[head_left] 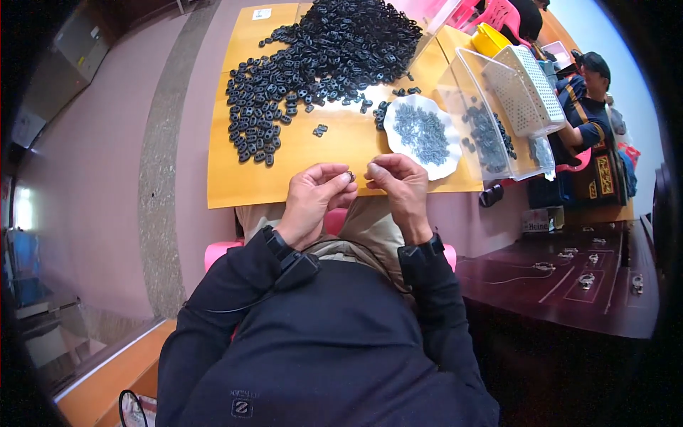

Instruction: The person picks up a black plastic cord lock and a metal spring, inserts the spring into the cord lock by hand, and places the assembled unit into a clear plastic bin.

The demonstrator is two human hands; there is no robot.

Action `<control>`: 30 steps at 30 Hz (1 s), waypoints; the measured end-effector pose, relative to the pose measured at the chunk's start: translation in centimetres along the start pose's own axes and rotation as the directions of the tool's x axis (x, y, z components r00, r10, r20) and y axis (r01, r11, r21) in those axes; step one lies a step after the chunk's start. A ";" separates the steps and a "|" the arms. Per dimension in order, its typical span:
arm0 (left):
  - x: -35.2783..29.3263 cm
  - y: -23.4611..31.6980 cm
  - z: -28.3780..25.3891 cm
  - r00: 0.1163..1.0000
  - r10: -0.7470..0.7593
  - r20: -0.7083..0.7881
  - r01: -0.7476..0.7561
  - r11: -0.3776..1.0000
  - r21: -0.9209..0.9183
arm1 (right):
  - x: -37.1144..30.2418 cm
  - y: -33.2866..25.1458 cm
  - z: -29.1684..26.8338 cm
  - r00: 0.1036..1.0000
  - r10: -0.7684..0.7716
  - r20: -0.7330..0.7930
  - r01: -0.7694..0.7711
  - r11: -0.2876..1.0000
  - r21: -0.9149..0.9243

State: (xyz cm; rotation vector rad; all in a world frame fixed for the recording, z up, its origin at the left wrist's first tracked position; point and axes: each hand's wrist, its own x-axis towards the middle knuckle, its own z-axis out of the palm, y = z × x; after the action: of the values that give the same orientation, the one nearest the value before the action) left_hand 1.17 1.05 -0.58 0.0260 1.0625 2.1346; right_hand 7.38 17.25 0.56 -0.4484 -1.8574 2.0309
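At the table's near edge, my left hand [314,198] pinches a small black piece [351,176] between thumb and fingertips. Just to its right, my right hand [400,191] has its thumb and fingers pressed together. Whatever those fingers hold is too small to make out. Close beyond my right hand stands a white scalloped plate [451,166] with many tiny grey translucent-looking pieces [423,134] in it. A large heap of small black two-holed pieces [341,50] covers the far part of the table, spilling toward the left edge. A few joined black pieces [320,130] lie apart, beyond my left hand.
The yellow-brown table [299,171] ends just at my hands. At its right stands a clear plastic bin [512,167] with black pieces inside, and a white perforated basket [523,92]. Beyond is a yellow bowl [489,40]. Another person [587,99] sits at far right.
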 end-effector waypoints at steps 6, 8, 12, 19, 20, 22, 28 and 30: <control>-0.1 0.0 -0.3 0.999 -0.026 0.025 0.026 1.000 0.007 | -0.2 1.2 1.0 1.000 -0.003 0.023 0.002 0.998 0.063; -0.1 -0.1 -0.4 0.999 -0.036 0.036 0.035 0.999 0.014 | -0.3 1.2 1.1 1.000 -0.002 0.016 0.000 0.993 0.116; -0.2 0.0 -0.5 0.996 -0.053 0.075 0.051 0.998 0.036 | -0.4 1.4 1.4 0.999 -0.040 0.029 0.037 0.994 0.107; -0.1 -0.3 -0.7 0.993 -0.040 0.110 0.038 0.999 0.020 | -0.8 1.6 1.3 0.994 -0.092 0.065 0.091 0.996 0.018; 0.0 -0.4 -0.8 0.992 -0.044 0.116 0.043 0.999 0.018 | -0.8 1.7 1.4 0.991 -0.107 0.075 0.107 0.994 0.008; 0.0 -0.4 -0.9 0.991 -0.049 0.121 0.048 0.999 0.012 | -0.9 1.3 1.4 0.992 -0.074 0.104 0.073 0.997 0.009; 0.0 -0.1 -0.6 0.990 -0.057 0.130 0.060 0.998 -0.020 | -0.6 1.3 0.9 0.976 -0.082 0.202 0.083 0.997 0.001; 0.0 -0.2 -0.6 0.989 -0.070 0.134 0.074 0.997 -0.024 | -0.5 1.5 0.9 0.972 -0.085 0.217 0.088 0.996 -0.002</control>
State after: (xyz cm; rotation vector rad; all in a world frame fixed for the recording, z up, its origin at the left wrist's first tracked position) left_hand 1.05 0.67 -1.12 0.1125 0.9410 2.0531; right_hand 7.37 16.15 -0.81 -0.1492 -1.9758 2.0821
